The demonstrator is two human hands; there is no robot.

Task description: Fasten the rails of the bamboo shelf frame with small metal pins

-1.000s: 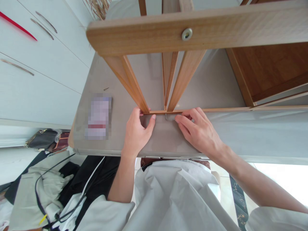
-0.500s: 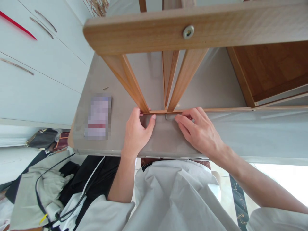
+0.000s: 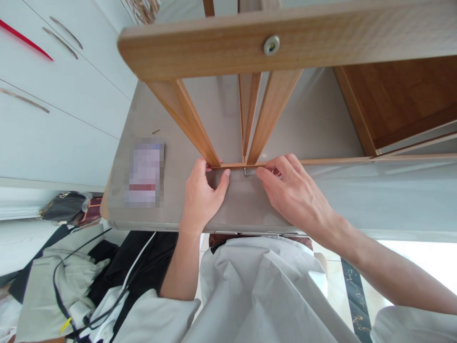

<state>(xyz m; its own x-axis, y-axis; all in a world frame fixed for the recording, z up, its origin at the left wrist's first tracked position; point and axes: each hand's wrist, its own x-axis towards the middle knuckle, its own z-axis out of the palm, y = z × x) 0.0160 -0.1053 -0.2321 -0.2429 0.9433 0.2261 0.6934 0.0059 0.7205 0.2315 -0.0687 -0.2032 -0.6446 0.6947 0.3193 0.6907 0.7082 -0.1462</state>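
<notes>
A wooden frame (image 3: 214, 50) of rails and slats stands on the grey table, its near rail facing me. My left hand (image 3: 204, 196) grips the left end of the low rail, thumb in front and fingers behind it. Against that rail, where the slats meet it, sits a thin metal hex key (image 3: 246, 172). My right hand (image 3: 291, 188) pinches the hex key's long arm, which is mostly hidden by the fingers. A round metal bolt head (image 3: 272, 45) shows in the upper rail.
A blurred, phone-like flat object (image 3: 144, 172) lies on the table (image 3: 171, 212) at left, with a small screw (image 3: 155, 131) behind it. White cabinets (image 3: 64, 105) flank the table. Clothes and cables (image 3: 89, 281) are piled at lower left. A brown wooden panel (image 3: 410, 100) belongs to the frame at right.
My right hand has shifted slightly left and up, turning the hex key a little. The wooden frame sits slightly further left in view. My left hand keeps its hold.
</notes>
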